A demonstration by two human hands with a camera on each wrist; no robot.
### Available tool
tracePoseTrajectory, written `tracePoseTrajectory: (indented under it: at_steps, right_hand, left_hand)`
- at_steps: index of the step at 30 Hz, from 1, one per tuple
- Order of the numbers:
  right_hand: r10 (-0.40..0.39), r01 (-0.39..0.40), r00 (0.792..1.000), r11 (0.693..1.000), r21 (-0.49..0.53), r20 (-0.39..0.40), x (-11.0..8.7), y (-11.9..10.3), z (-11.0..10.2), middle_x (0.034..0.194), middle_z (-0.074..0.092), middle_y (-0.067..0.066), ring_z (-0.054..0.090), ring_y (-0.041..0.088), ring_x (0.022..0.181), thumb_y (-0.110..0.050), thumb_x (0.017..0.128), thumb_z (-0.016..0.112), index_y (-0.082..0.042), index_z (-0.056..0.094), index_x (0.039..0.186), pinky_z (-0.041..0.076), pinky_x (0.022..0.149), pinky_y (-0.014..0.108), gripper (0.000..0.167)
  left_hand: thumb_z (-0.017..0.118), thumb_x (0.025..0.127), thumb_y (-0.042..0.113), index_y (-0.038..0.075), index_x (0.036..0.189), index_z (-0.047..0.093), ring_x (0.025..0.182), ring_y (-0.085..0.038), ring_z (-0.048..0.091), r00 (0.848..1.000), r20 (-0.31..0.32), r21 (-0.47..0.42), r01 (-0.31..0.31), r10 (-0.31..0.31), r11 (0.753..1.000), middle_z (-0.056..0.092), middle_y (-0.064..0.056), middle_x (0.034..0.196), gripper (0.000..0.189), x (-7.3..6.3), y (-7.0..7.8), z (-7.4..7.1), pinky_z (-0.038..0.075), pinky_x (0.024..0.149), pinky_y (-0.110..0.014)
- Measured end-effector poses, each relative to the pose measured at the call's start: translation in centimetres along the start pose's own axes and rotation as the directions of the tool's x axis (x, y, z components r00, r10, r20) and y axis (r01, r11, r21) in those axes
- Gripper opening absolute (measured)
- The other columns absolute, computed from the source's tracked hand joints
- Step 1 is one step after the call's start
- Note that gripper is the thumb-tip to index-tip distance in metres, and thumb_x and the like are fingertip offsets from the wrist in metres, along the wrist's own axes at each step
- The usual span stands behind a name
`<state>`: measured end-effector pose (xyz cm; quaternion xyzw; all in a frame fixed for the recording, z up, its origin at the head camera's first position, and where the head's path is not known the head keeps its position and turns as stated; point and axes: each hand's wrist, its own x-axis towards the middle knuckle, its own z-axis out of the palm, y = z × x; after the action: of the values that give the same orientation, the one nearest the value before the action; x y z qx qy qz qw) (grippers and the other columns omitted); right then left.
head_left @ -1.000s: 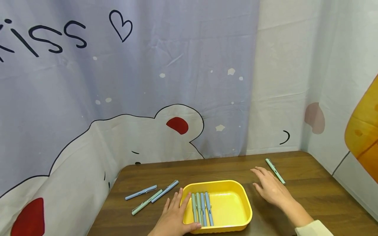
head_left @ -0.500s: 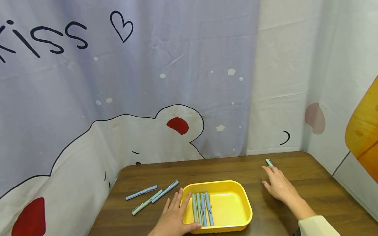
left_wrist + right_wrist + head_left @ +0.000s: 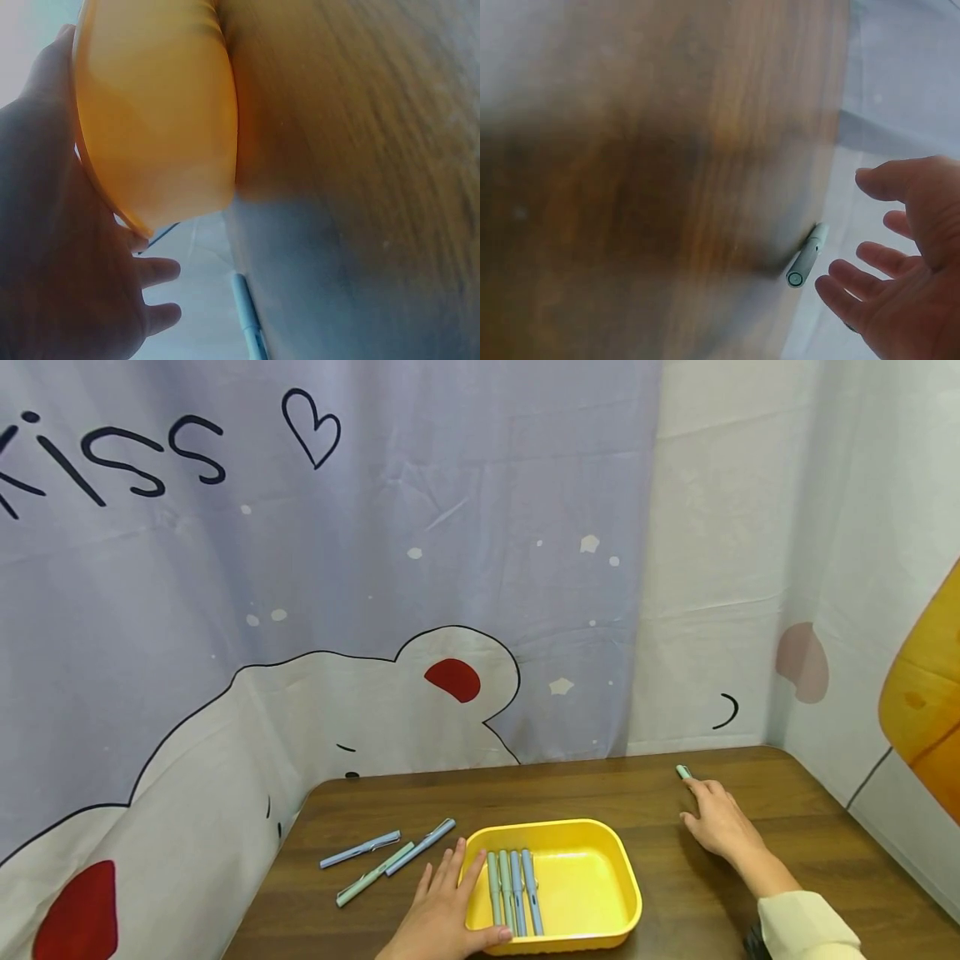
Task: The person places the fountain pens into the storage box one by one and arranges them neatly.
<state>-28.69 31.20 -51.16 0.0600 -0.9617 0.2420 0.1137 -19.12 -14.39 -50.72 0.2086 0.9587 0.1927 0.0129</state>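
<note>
My left hand (image 3: 450,902) rests on the left rim of a yellow plastic tray (image 3: 634,906), fingers spread and thumb at the near corner. Inside the tray, two green pens (image 3: 506,889) and two blue pens (image 3: 530,893) lie side by side along its left part. My right hand (image 3: 723,831) reaches over a lone green pen (image 3: 683,772) at the back right of the table, hiding most of it in the head view. The right wrist view shows that pen (image 3: 806,259) lying on the wood, apart from the loosely extended fingers (image 3: 847,289).
Left of the tray, a blue pen (image 3: 360,850), a green pen (image 3: 375,874) and another blue pen (image 3: 422,847) lie loose on the brown wooden table (image 3: 570,789). A printed curtain (image 3: 525,610) hangs behind and beside the table.
My right hand has moved right and slightly away, from beside the lone green pen to over it. The left hand and the tray have stayed in place.
</note>
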Motion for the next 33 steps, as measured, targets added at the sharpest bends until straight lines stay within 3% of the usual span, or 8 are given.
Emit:
tracePoseTrajectory:
  at_steps: [15,24,33]
  right_hand:
    - [0.124,-0.125,0.991,0.992,0.012,0.052,2.0,2.1,0.2,0.134,0.04,0.042,0.043,0.062,0.119,-0.017,0.092,0.066,0.012,0.037,0.146,0.042,0.093,0.069,0.068]
    - [0.166,-0.166,0.983,0.986,0.001,0.077,2.7,2.8,0.1,0.132,0.043,0.041,0.039,0.061,0.117,-0.02,0.092,0.067,0.013,0.039,0.144,0.041,0.09,0.069,0.068]
    - [0.175,-0.175,0.98,0.985,-0.002,0.091,3.4,3.2,0.5,0.124,0.044,0.044,0.048,0.058,0.109,-0.016,0.094,0.064,0.02,0.041,0.137,0.042,0.092,0.064,0.062]
  left_hand:
    - [0.063,0.08,0.078,0.014,0.16,0.03,0.149,-0.048,0.025,1.0,-0.015,0.01,-0.005,0.005,1.0,0.014,-0.021,0.167,0.108,0.3,-0.4,0.5,0.02,0.115,-0.071]
    - [0.063,0.08,0.078,0.014,0.16,0.029,0.148,-0.048,0.026,1.0,-0.015,0.014,-0.013,0.014,1.0,0.015,-0.022,0.167,0.108,0.2,-0.5,0.4,0.021,0.114,-0.071]
    - [0.063,0.08,0.078,0.014,0.161,0.028,0.149,-0.047,0.026,1.0,0.012,0.01,0.005,-0.006,1.0,0.014,-0.021,0.167,0.108,0.3,-0.2,0.1,0.021,0.115,-0.071]
